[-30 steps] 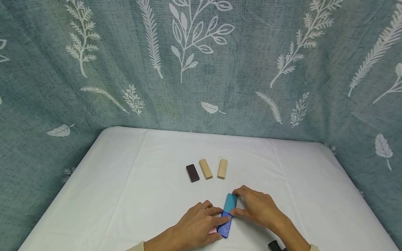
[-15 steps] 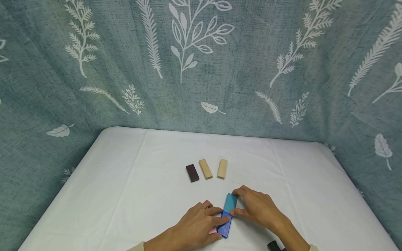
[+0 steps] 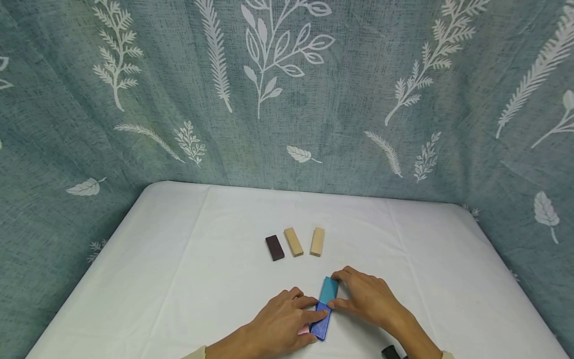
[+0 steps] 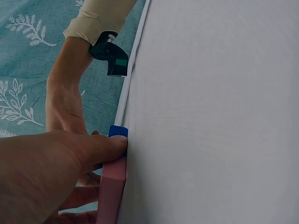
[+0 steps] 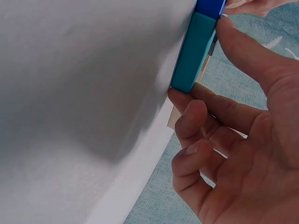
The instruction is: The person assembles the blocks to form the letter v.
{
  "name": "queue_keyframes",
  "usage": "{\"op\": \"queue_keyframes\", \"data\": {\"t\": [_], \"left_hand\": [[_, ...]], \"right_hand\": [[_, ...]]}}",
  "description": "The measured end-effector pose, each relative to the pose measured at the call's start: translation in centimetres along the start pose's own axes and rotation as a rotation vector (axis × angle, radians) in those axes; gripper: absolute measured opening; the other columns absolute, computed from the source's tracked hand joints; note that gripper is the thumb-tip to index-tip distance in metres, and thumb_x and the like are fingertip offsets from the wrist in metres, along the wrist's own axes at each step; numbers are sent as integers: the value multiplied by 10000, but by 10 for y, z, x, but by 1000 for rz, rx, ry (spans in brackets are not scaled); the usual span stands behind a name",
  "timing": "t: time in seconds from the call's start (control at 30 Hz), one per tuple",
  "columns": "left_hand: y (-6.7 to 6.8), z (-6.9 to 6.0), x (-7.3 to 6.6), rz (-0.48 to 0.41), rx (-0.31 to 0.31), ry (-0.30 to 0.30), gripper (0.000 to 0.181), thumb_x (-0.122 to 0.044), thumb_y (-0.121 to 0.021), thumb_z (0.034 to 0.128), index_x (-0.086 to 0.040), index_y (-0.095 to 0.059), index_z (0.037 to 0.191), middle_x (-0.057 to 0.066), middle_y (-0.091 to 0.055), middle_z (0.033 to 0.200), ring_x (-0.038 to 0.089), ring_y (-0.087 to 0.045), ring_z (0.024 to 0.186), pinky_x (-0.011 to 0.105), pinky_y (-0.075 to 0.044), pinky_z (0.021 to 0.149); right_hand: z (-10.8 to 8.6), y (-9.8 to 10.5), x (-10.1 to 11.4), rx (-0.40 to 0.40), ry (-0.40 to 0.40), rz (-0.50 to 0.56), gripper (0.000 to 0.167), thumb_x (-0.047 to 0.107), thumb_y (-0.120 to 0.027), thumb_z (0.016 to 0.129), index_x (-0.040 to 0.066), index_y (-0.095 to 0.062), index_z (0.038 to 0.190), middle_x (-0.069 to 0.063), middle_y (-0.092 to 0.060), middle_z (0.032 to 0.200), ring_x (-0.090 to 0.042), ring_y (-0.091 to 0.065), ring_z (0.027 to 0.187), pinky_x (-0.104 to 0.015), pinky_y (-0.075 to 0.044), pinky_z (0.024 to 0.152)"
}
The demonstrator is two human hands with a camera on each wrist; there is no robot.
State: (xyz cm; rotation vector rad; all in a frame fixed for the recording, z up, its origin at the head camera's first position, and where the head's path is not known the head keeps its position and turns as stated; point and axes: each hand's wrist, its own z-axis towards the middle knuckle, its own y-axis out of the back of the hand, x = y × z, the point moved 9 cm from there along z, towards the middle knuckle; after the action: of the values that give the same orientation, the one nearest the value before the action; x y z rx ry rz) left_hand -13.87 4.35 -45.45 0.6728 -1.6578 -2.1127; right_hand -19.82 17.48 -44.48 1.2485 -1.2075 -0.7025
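"Pinching one teal block [image 3: 329,289], the right hand [image 3: 365,297] arches, forefinger at the far end, thumb by the near one. And the left hand [image 3: 284,321]?"

"Palm down, thumb and fingertips on one blue block [image 3: 320,328], which meets the teal end to end. One pink block [image 4: 111,189] sits partly under that hand."

"Others?"

"Two tan blocks [image 3: 293,242] and one dark block [image 3: 275,248], beyond both hands."

"Changed since a second ago?"

"Nothing I can see; both holds match."

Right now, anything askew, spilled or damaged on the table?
No spill or damage visible. Only the rightmost tan block looks slightly off: it angles opposite the other tan block and dark block. The teal block and blue block meet end to end.
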Motion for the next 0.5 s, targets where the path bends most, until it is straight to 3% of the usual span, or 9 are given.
{"op": "queue_keyframes", "data": {"t": [0.5], "left_hand": [[1,1,0,-5,7,2,478,-462,-710,922,-315,-652,1374,-43,-655,1310,110,-541,1103,218,-449,844]], "right_hand": [[0,1,1,-14,0,7,512,446,-848,782,174,-695,1188,53,-655,1175,-230,-679,1037,-526,-534,828]]}}
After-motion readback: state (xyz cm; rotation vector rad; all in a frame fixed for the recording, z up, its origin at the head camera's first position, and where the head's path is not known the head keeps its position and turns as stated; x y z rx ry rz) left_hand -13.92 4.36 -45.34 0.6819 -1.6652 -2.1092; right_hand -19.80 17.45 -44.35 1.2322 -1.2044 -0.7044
